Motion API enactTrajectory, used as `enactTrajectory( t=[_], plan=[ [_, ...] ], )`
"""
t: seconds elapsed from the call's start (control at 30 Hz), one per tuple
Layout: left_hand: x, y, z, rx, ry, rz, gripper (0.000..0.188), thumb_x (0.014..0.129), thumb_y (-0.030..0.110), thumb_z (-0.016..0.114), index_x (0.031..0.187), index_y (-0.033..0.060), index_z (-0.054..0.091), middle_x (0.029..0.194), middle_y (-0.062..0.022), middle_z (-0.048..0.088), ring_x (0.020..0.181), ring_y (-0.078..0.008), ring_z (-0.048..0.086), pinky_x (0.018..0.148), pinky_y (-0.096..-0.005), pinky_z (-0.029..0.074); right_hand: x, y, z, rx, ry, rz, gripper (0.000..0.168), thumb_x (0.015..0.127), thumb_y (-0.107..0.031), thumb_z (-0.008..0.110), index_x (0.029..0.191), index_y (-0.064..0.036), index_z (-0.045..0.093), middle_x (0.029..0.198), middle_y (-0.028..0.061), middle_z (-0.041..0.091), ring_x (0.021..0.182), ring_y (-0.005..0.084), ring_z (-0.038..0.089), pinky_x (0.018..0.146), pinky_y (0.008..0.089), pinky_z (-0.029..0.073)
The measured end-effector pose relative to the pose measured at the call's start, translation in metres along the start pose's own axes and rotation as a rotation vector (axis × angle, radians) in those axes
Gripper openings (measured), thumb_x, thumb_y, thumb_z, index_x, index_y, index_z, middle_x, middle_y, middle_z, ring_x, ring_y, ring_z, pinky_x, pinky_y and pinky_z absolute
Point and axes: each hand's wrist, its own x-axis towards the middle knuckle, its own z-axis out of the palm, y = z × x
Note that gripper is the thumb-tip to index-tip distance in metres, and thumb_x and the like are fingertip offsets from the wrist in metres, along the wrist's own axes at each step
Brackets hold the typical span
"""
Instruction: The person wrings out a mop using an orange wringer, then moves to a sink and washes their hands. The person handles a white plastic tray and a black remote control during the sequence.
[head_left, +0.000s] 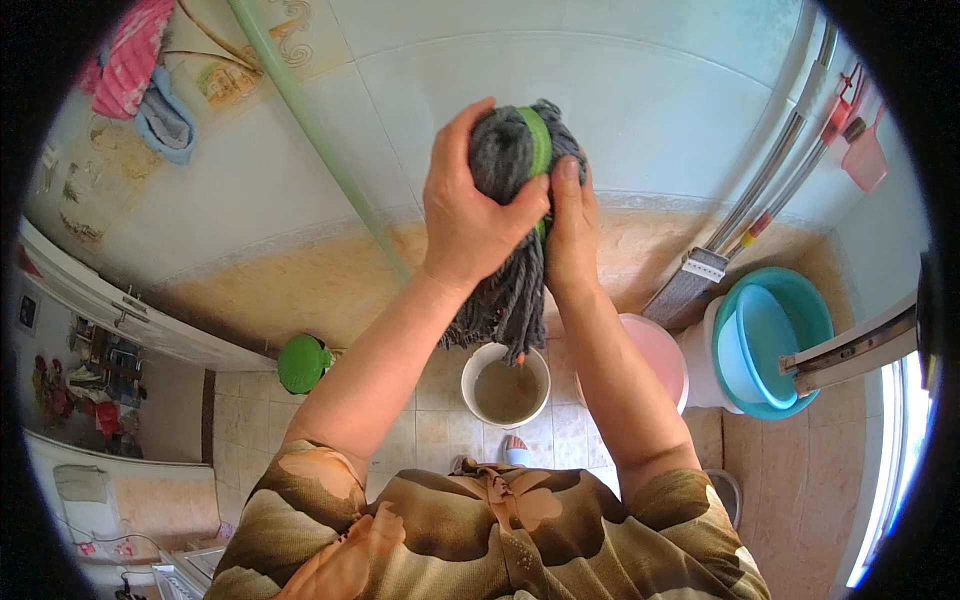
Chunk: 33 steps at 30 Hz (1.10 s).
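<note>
A string mop head (504, 161) with dark grey yarn strands and a green band is held up in front of the wall, its strands hanging down. My left hand (469, 195) grips it from the left, thumb across toward the band. On the right side, my right hand (574, 225) presses against the yarn with its thumb pointing upward. Below the strands, a white bucket (466, 386) stands on the tiled floor. Murky brownish water (506, 397) is inside it, and something small and orange (521, 360) shows near the strand tips.
Against the wall at left slants a light green pole (322, 150). A green lidded bin (300, 365) stands by the door (135, 307). At right are a pink basin (656, 352), stacked turquoise basins (814, 322) and a flat mop (682, 285) leaning on the wall.
</note>
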Motion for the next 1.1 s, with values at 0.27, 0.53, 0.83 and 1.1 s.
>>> enactTrajectory(
  t=[0.27,0.53,0.83,1.1],
  plan=[
    [-0.001,-0.040,0.001,-0.034,0.000,-0.105,0.082,0.074,0.015,0.070,0.138,0.0027,0.020,0.122,-0.0182,0.048,0.109,-0.0250,0.052,0.094,-0.0363,0.042,0.014,0.036,-0.012,-0.208,-0.042,0.106,0.056,0.094,-0.033,0.049,0.134,0.002,0.033,0.126,0.0123,0.047,0.114,0.0186,0.044,0.099,0.0301,0.034],
    [0.010,-0.072,0.039,-0.082,0.042,-0.185,0.087,0.070,0.027,0.074,0.136,0.0002,0.025,0.128,-0.0212,0.044,0.116,-0.0350,0.047,0.097,-0.0414,0.039,0.054,0.055,-0.043,-0.178,-0.073,0.081,0.055,0.092,-0.038,0.053,0.130,0.000,0.041,0.120,0.0097,0.051,0.108,0.0159,0.046,0.095,0.0287,0.036],
    [0.006,-0.073,0.068,-0.076,0.153,-0.135,0.079,0.070,0.018,0.071,0.134,-0.0026,0.029,0.125,-0.0219,0.045,0.115,-0.0346,0.047,0.097,-0.0406,0.038,0.057,0.065,-0.048,-0.103,0.110,0.081,0.045,0.091,-0.036,0.055,0.119,-0.001,0.050,0.106,0.0074,0.057,0.097,0.0152,0.049,0.088,0.0290,0.039],
    [0.009,-0.094,0.076,0.015,0.223,0.139,0.077,0.071,0.018,0.066,0.135,-0.0026,0.028,0.125,-0.0228,0.043,0.113,-0.0375,0.046,0.096,-0.0421,0.038,0.072,0.074,-0.041,-0.190,0.146,-0.231,0.035,0.087,-0.029,0.060,0.107,-0.001,0.052,0.092,0.0065,0.058,0.084,0.0145,0.051,0.077,0.0280,0.043]
  ],
)
